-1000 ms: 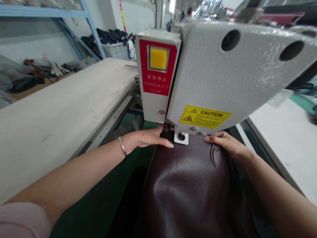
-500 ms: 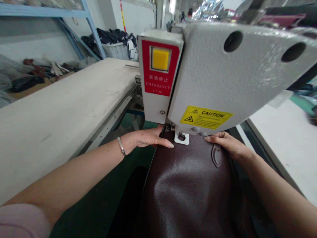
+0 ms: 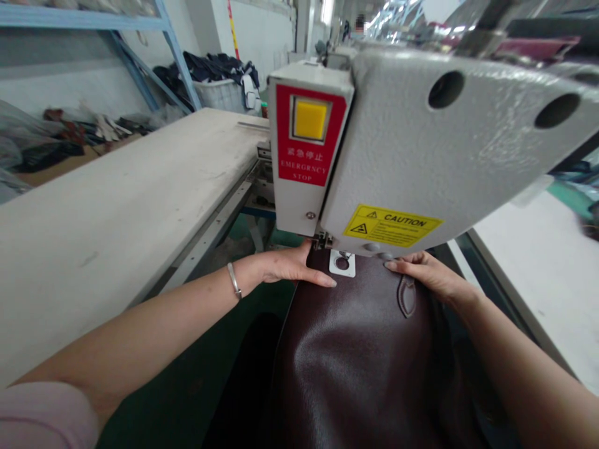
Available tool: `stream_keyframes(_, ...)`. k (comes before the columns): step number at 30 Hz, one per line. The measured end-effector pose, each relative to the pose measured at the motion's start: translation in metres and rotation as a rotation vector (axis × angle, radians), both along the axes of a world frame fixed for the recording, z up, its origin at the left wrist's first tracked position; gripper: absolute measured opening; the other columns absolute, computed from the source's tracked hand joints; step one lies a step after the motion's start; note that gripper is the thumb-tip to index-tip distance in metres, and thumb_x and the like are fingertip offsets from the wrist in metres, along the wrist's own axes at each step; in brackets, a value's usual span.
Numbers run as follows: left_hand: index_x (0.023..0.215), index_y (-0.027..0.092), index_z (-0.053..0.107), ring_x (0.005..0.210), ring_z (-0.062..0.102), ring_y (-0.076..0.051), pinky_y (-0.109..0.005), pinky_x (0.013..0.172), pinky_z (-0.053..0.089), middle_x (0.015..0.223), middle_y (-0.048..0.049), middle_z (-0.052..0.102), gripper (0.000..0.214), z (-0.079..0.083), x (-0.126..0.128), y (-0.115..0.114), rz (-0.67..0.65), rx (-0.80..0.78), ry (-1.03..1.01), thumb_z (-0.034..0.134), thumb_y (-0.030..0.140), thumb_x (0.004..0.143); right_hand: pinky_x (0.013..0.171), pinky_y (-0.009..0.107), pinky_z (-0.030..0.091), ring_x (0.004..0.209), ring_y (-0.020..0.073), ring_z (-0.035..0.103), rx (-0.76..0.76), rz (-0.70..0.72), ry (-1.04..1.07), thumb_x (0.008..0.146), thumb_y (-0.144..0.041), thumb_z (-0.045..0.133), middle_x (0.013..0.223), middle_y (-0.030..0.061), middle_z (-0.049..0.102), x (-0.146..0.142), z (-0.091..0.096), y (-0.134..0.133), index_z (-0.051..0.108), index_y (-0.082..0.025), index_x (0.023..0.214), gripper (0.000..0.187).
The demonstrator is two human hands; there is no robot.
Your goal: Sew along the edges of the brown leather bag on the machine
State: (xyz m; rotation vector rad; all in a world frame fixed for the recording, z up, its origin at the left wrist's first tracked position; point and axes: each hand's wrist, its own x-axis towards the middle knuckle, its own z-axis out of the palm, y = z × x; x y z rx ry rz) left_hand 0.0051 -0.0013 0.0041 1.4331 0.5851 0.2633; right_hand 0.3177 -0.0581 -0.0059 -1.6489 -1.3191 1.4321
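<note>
The person is pressing a dark brown leather piece (image 3: 365, 349) flat under the head of a grey sewing machine (image 3: 421, 149), one hand on each side of the white presser foot (image 3: 342, 262), most likely so that the leather is lying taut and square where the needle is coming down. The left hand (image 3: 292, 267) is lying open with fingers together, its thumb stretched along the leather's left edge just beside the foot, so the hand is steadying the edge and not gripping it. The right hand (image 3: 428, 274) is resting palm down on the leather's right side, fingers flat and pointing toward the foot; its fingertips are slipping partly under the machine head, so whether they are pinching anything there is hard to say, though they seem to be merely pressing. A small shield-shaped leather tab (image 3: 407, 295) is sitting on the leather just beside the right hand, between it and the foot. The leather is draping down from the machine toward the person, between both forearms. A long white table (image 3: 116, 206) is running along the left, well apart from the hands.
</note>
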Motion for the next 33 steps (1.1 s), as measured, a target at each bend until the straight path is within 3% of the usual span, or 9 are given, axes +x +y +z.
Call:
stream_keyframes(4, 0.146, 0.022, 0.04, 0.14, 0.037, -0.031, -0.057, 0.119, 0.02, 0.143, -0.0133, 0.048, 0.09, -0.001, 0.004, -0.004, 0.032, 0.052, -0.019, 0.081, 0.036, 0.067, 0.048, 0.026, 0.038, 0.049, 0.0126, 0.049, 0.025, 0.033, -0.031, 0.063, -0.063, 0.08, 0.051, 0.0003, 0.056, 0.0, 0.002, -0.001, 0.056, -0.019, 0.053, 0.051)
stream_keyframes(10, 0.146, 0.022, 0.039, 0.137, 0.041, -0.033, -0.057, 0.117, 0.022, 0.142, -0.0144, 0.05, 0.096, -0.004, 0.005, -0.004, 0.057, 0.071, -0.011, 0.084, 0.037, 0.063, 0.056, 0.028, 0.046, 0.063, 0.0187, 0.059, 0.104, 0.062, -0.067, 0.066, -0.064, 0.078, 0.062, 0.0022, 0.063, -0.009, 0.003, -0.003, 0.066, -0.019, 0.067, 0.047)
stream_keyframes(17, 0.143, 0.022, 0.042, 0.136, 0.043, -0.032, -0.053, 0.115, 0.03, 0.142, -0.0133, 0.05, 0.094, -0.001, 0.006, -0.006, 0.077, 0.058, 0.076, 0.084, 0.039, 0.061, 0.078, 0.035, 0.053, 0.086, 0.027, 0.065, 0.121, 0.184, -0.099, 0.062, -0.053, 0.084, 0.077, 0.0042, 0.071, -0.021, 0.021, 0.006, 0.075, -0.021, 0.078, 0.037)
stream_keyframes(20, 0.143, 0.02, 0.041, 0.137, 0.041, -0.033, -0.052, 0.116, 0.029, 0.143, -0.0145, 0.049, 0.097, 0.004, 0.006, -0.01, 0.123, 0.063, 0.108, 0.086, 0.04, 0.059, 0.085, 0.038, 0.054, 0.092, 0.0278, 0.066, 0.057, 0.24, -0.071, 0.062, -0.049, 0.085, 0.086, 0.0052, 0.074, -0.022, 0.028, 0.014, 0.077, -0.022, 0.086, 0.037)
stream_keyframes(24, 0.142, 0.019, 0.041, 0.139, 0.038, -0.033, -0.051, 0.117, 0.027, 0.145, -0.0149, 0.047, 0.096, 0.012, 0.005, -0.02, 0.141, 0.07, 0.097, 0.085, 0.042, 0.06, 0.083, 0.04, 0.056, 0.091, 0.0293, 0.068, -0.034, 0.224, -0.041, 0.06, -0.047, 0.086, 0.083, 0.0063, 0.074, -0.022, 0.03, 0.018, 0.077, -0.022, 0.086, 0.038)
stream_keyframes(33, 0.146, 0.012, 0.031, 0.142, 0.032, -0.032, -0.045, 0.119, 0.025, 0.152, -0.0194, 0.037, 0.105, 0.011, 0.005, -0.036, 0.299, 0.061, 0.125, 0.082, 0.046, 0.062, 0.085, 0.038, 0.054, 0.085, 0.0254, 0.068, -0.016, 0.225, -0.013, 0.065, -0.051, 0.083, 0.086, 0.0065, 0.075, -0.024, 0.026, 0.019, 0.077, -0.022, 0.085, 0.036)
